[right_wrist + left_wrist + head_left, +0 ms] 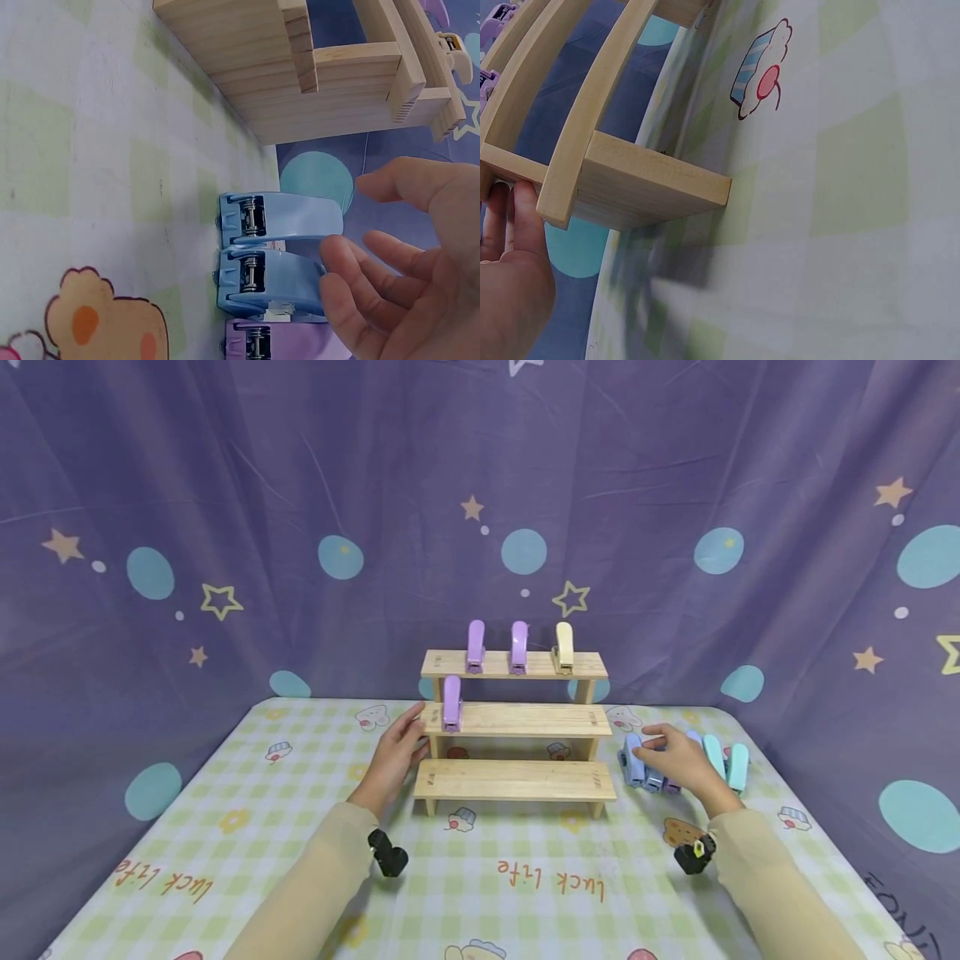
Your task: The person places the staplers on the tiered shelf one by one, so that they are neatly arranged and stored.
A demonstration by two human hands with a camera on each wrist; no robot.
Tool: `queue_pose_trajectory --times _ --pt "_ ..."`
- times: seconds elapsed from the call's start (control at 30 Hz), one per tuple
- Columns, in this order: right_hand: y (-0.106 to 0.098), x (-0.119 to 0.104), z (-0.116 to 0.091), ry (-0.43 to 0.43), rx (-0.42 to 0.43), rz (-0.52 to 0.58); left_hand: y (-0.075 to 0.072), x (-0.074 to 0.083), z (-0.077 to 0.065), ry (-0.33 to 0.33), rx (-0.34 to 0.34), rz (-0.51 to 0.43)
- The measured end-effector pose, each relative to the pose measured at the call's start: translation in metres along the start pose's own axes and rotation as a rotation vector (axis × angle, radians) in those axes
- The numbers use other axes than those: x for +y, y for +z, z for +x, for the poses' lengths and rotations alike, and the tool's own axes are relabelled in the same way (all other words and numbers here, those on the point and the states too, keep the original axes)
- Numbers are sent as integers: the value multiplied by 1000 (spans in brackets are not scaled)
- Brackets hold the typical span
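A three-tier wooden shelf (517, 781) stands mid-table. My left hand (393, 752) is at its left end, straight fingers (526, 217) touching the wooden side near the middle tier. To the right of the shelf, my right hand (678, 758) hovers at a row of small hole punches, thumb and fingers spread. Its fingertips are right by the top of the nearest blue hole punch (304, 216), thumb apart from it. Beside that stand a second blue hole punch (289, 277) and a purple one (307, 341), partly covered by the hand in the head view.
Two purple hole punches (476, 647) (519, 647) and a cream one (565, 647) stand on the top tier. Another purple hole punch (452, 703) is at the middle tier's left. Teal hole punches (738, 767) end the right-hand row. A checked cloth (300, 827) covers the table; a purple curtain (420, 485) hangs behind.
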State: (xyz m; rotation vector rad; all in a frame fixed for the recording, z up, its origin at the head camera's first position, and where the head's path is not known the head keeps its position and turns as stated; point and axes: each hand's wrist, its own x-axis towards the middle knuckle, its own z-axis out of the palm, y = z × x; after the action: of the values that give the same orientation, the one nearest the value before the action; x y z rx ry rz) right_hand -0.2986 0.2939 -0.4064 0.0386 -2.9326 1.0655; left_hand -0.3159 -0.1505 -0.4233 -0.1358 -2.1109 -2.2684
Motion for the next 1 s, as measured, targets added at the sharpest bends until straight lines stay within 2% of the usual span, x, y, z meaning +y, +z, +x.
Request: queue_pose_trajectory --times 0.3,0.57,0.8,1.0 --pt "0 1 5 18 7 -12 1 1 0 -8 2 9" --pt "5 -3 9 28 -77 28 0 1 -1 -12 -2 3" --pt "13 -4 9 17 -110 -30 0 0 -1 -10 -10 10" --pt "20 -4 5 36 -142 35 0 1 -2 -6 -13 11"
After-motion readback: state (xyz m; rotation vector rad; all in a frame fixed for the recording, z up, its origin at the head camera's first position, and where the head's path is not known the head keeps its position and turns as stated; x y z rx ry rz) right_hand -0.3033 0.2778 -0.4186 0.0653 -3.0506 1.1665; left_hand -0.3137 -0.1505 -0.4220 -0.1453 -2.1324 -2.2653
